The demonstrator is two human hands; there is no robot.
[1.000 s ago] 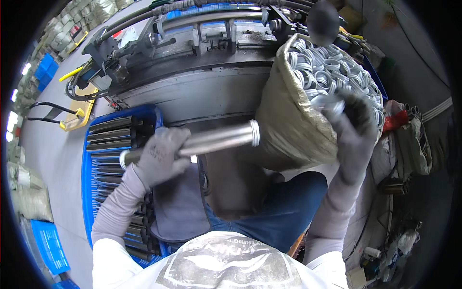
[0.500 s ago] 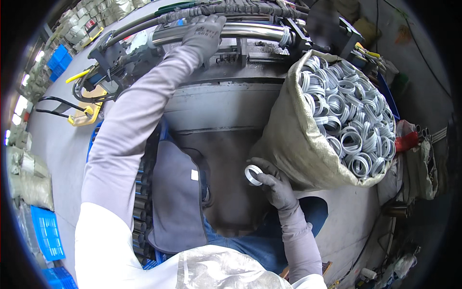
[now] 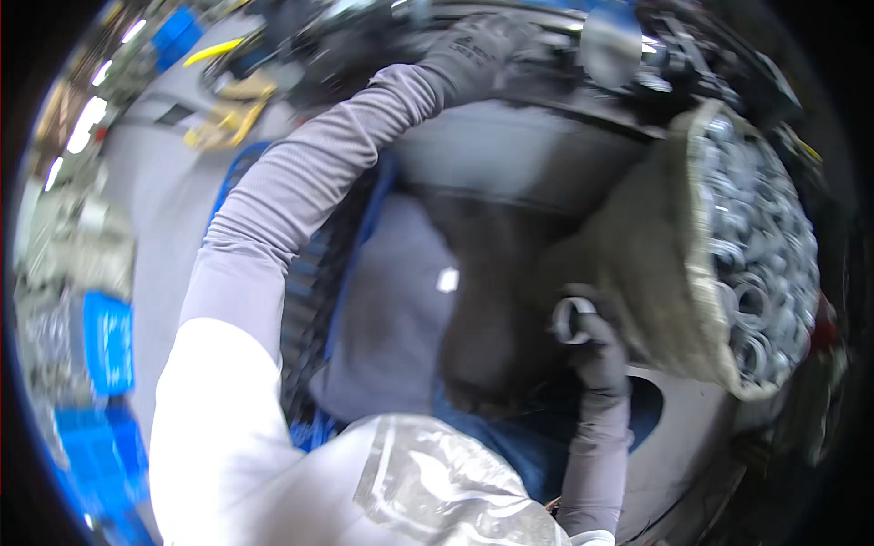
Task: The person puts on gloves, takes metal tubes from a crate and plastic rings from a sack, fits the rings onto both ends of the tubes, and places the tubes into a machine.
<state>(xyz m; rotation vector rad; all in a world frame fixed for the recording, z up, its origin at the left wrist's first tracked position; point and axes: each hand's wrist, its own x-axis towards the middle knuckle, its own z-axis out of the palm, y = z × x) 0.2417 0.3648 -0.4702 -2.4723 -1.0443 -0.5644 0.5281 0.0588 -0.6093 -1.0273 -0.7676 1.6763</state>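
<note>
My right hand (image 3: 601, 353), in a dark grey glove, pinches a pale metal ring (image 3: 562, 320) between thumb and fingers, low in front of the sack. Beside it a large beige sack (image 3: 696, 264) brims with similar grey rings (image 3: 760, 237). At the far side my left hand (image 3: 478, 56), gloved as well, reaches to the machine (image 3: 555, 55). Motion blur smears its fingers, so whether they grip anything there is unclear.
Left of my legs stands a blue-rimmed crate (image 3: 350, 264) with dark tubes, and a grey cloth (image 3: 391, 309) lies beside it. Blue bins (image 3: 109, 341) and wrapped bundles (image 3: 86, 237) line the left. A yellow cart part (image 3: 228, 123) stands far left.
The whole view has swung, so the machine, sack and crate sit further right and blurred. My right hand still holds the ring. Along the machine, my left hand appears further right.
</note>
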